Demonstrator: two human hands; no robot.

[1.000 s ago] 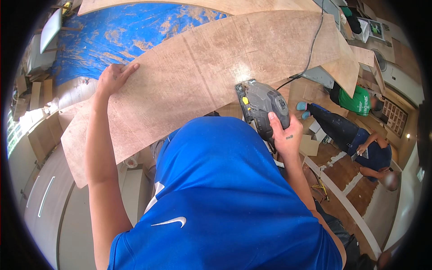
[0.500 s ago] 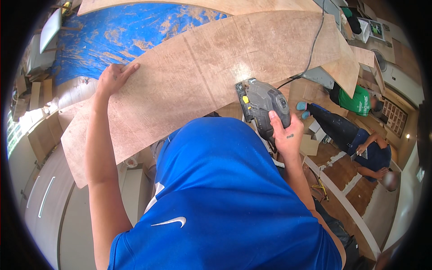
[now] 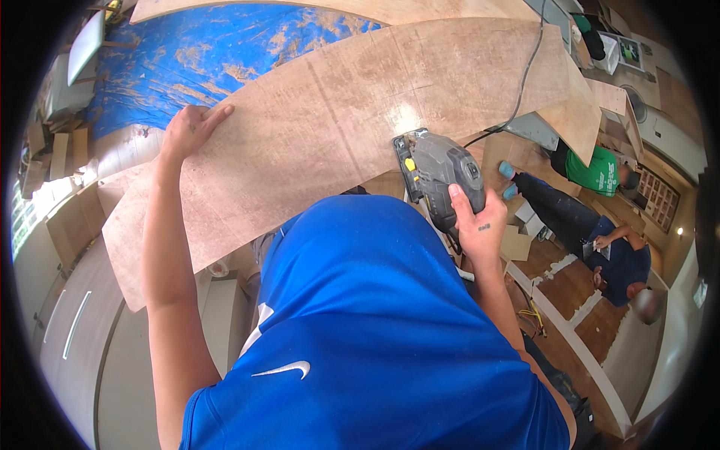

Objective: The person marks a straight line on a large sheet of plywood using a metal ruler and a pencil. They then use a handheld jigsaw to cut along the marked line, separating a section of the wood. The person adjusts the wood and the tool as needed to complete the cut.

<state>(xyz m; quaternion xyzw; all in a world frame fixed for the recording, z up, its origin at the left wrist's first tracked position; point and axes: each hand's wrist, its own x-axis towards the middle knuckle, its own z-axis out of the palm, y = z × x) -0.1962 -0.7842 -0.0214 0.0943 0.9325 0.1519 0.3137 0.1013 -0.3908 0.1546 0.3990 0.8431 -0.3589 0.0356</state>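
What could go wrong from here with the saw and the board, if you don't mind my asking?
The saw, held in the right hand, sits at the near edge of the board, with most of it showing past that edge, so it might tip or slip. The cord crosses the board's right part and could snag. The left hand lies well left of the saw, so the board might shake there.

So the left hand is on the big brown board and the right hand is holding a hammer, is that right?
Not quite: it isn't a hammer. The head view shows the right hand holding a grey power tool. The left hand is on the big brown board, as you said.
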